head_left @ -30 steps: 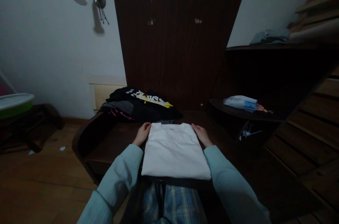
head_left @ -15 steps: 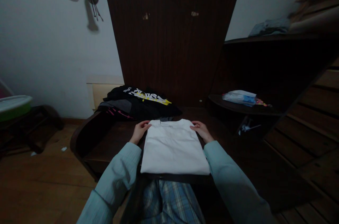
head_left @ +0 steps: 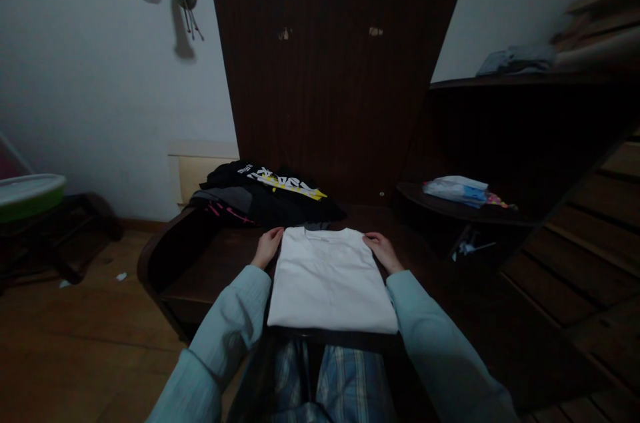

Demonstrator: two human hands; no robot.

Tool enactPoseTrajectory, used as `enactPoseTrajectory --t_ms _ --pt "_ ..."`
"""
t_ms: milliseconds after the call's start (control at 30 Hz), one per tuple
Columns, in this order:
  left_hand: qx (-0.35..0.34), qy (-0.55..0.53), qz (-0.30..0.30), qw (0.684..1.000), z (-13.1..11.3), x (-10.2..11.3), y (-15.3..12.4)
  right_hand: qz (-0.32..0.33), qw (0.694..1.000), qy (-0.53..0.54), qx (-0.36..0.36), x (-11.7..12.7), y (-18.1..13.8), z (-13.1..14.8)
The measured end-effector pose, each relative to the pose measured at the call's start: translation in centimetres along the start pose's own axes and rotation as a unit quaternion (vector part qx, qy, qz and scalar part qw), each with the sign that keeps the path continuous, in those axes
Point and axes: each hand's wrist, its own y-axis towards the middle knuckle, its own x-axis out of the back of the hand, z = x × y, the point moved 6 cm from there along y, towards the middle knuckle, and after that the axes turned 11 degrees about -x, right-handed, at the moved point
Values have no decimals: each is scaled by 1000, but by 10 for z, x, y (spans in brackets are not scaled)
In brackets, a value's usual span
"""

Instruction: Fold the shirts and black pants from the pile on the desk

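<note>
Dark table [head_left: 210, 269] under both hands. Folded white shirt [head_left: 327, 283] flat between them. Black clothes pile [head_left: 270, 196] just beyond left hand [head_left: 267, 247]. Left hand and right hand [head_left: 384, 251] touch the shirt's far corners. Dim light: cannot tell whether they grip.

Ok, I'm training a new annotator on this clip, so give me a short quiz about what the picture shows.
1. True or false: the left hand and the right hand each touch a far corner of the white shirt.
2. What lies on the table just behind the shirt? A) a pile of dark clothes; B) a stack of plates; C) a laptop.
3. Is the shirt folded or spread out?
Key: 1 true; 2 A; 3 folded.
</note>
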Motion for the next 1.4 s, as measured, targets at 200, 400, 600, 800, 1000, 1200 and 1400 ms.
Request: enactPoseTrajectory --t_ms 200,400,600,800,1000,1200,1400 --pt "20 -51 41 998 -2 -5 2 26 999 14 -24 -1 -2 3" --pt "26 -69 63 995 -9 -7 -1 43 998 32 -34 -2 0 0" --pt "33 -66 114 991 -15 -12 6 38 998 35 -26 -3 3 -2" --pt "-26 -44 162 986 -12 -23 16 43 998 32 -21 -4 4 -3" --pt "-70 2 153 986 -12 -28 16 39 999 28 -19 -2 4 -3" --pt "-169 128 133 968 -29 -27 10 14 999 33 -23 0 5 -5" --pt "-141 150 50 977 -23 -15 10 -20 999 31 -16 2 3 -3"
